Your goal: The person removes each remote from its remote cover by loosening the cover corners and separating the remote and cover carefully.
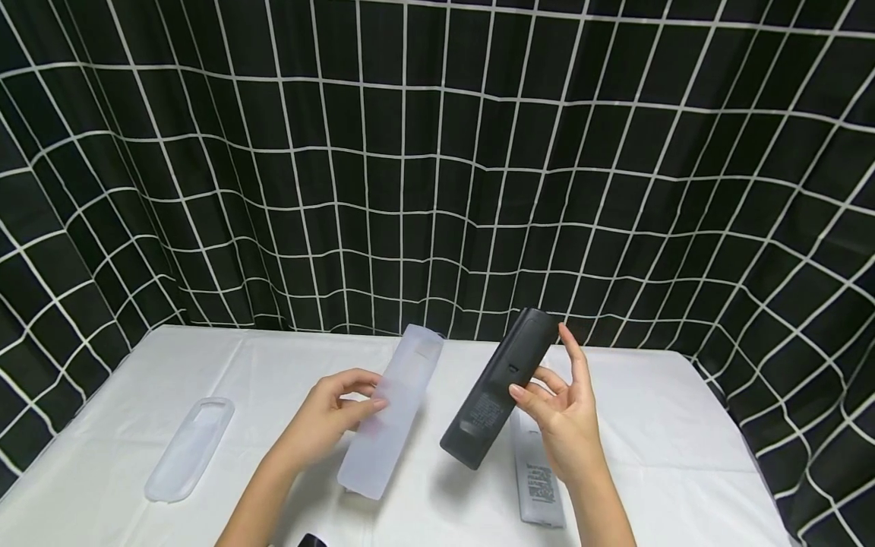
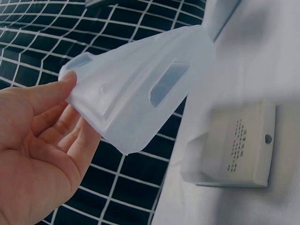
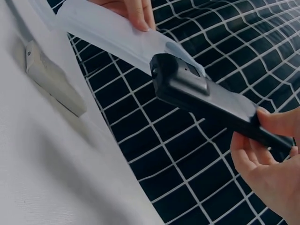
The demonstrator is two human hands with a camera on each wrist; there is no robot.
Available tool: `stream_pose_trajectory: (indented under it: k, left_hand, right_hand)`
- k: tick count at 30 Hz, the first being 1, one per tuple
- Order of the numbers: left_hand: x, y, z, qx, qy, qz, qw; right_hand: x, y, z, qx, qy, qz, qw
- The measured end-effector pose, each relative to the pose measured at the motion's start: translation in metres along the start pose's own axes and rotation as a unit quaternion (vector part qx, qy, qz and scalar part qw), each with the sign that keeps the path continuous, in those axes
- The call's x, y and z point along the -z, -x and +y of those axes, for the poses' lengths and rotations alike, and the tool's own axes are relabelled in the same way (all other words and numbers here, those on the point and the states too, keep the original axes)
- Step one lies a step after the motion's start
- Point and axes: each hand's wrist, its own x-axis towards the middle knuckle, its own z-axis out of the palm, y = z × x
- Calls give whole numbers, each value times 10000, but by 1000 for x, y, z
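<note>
A spare translucent silicone sleeve [image 1: 189,448] lies at the left of the white surface [image 1: 683,425]. The left hand [image 1: 328,418] pinches a second frosted silicone remote cover [image 1: 390,410], raised off the surface. The right hand [image 1: 563,414] has its grip clenched around a black plastic remote control [image 1: 499,387], held tilted above a grey-white remote [image 1: 538,475]. This looks like the step before sleeving; next, I judge, the remote's end must line up with the cover's mouth.

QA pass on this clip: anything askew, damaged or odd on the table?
Nothing stands out. The left hand holds a translucent silicone cover, the right hand a black remote. A second cover and a white remote lie flat on the table, apparently intact.
</note>
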Motion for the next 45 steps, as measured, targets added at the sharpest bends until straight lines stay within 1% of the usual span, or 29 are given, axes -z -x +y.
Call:
stream_pose_trajectory:
  k: [7, 13, 21, 25, 32, 38, 41, 45]
  left_hand:
    - [4, -1, -2, 155, 87, 163, 9997]
    - [9, -1, -4, 229, 158, 256, 9993]
    - [15, 0, -4, 331, 210, 340, 9987]
    - [19, 2, -5, 383, 171, 448, 9981]
    - [27, 7, -16, 547, 336, 564, 9963]
    - [31, 9, -19, 599, 498, 641, 9949]
    - [34, 11, -22, 625, 559, 628, 9945]
    - [39, 14, -28, 746, 582, 695, 9931]
  right_hand:
    - [-3, -1, 5, -508, 367, -251, 9977]
    - [-6, -2, 13, -837, 497, -292, 9948]
    - [-7, -3, 20, -950, 562, -446, 9929]
    - [-8, -3, 24, -1112, 658, -507, 9903]
    - [-10, 0, 34, -1393, 892, -624, 9843]
    - [-11, 0, 39, -1532, 1028, -685, 9804]
    - [-10, 0, 42, -1567, 1010, -785, 9793]
    - [-10, 1, 46, -1636, 952, -945, 9774]
